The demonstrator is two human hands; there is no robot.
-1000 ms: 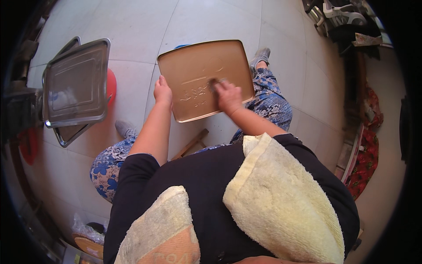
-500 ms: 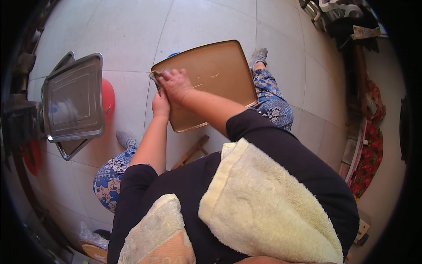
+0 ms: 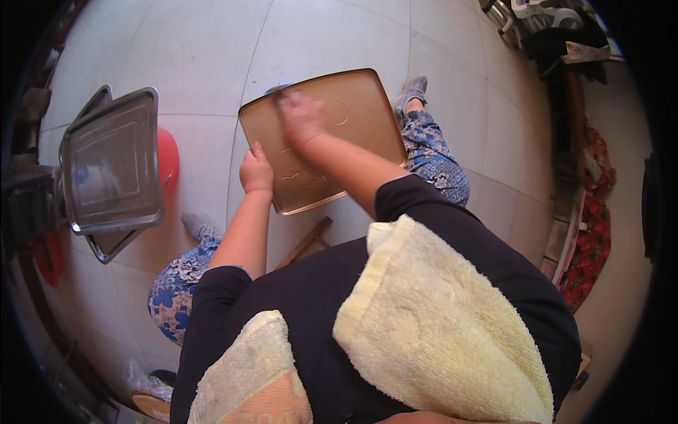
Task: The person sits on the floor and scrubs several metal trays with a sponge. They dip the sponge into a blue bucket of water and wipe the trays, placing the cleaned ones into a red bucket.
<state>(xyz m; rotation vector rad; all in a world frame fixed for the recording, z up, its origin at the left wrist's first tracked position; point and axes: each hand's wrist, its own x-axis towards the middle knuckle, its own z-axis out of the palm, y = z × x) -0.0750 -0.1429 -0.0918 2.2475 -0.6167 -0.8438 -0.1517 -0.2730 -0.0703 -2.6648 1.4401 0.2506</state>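
A bronze-coloured rectangular baking tray [image 3: 367,134] is tilted between my knees, its flat face with a faint embossed ring toward me. My left hand [image 3: 256,171] is closed on the tray's left edge, thumb lying on the face. Over the upper left part of that face, my right hand [image 3: 302,121] is smeared by motion. It presses a dark grey cloth [image 3: 280,96] to the tray near the top edge; most of the cloth is hidden under the fingers. Something blue [image 3: 277,87] peeks out behind the tray's top edge.
On the left, grey metal trays [image 3: 113,166] lean stacked at a red round object [image 3: 168,157]. A wooden leg [image 3: 307,242] shows below the bronze tray. Pale towels [image 3: 445,325] drape over my chest. Red flowered fabric [image 3: 590,240] hangs at the right; dark clutter [image 3: 558,46] fills the upper right.
My right hand has moved with the cloth from the tray's upper left corner rightward and up along the top edge. The left hand has shifted slightly down the left edge.
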